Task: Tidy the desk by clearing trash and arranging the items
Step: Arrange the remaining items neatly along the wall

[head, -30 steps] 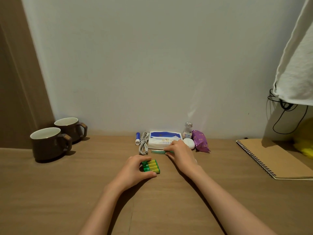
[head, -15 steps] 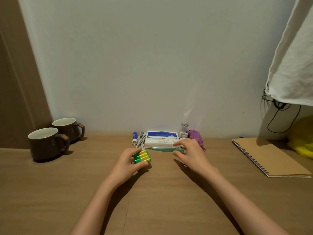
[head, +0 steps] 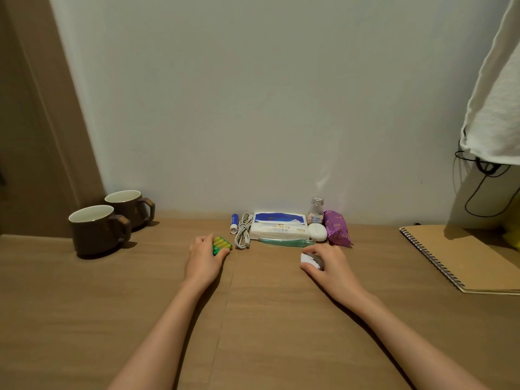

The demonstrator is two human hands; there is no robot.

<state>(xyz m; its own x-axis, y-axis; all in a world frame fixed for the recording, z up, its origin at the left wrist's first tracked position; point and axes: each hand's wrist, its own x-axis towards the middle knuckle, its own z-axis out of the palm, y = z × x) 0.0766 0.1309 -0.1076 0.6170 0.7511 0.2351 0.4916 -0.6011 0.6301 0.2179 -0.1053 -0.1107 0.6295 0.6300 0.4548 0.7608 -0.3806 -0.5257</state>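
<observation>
My left hand (head: 205,258) grips a green and yellow battery pack (head: 221,244) on the wooden desk (head: 267,319), just left of a coiled white cable (head: 243,231). My right hand (head: 326,261) curls over a small white object (head: 309,260) on the desk. Against the wall stand a blue tube (head: 234,223), a blue and white tissue pack (head: 278,228), a teal pouch (head: 285,242) in front of it, a white case (head: 317,232), a small glass bottle (head: 315,211) and a purple packet (head: 337,231).
Two brown mugs (head: 97,229) stand at the back left near a wooden panel. A spiral notebook (head: 464,256) lies at the right. White cloth (head: 495,102) hangs at the top right with black cords (head: 478,187) and something yellow (head: 512,237) below it.
My left hand slid the battery pack back and left, up beside the white cable. My right hand left the teal pouch in front of the tissue pack and closed over a small white object.
</observation>
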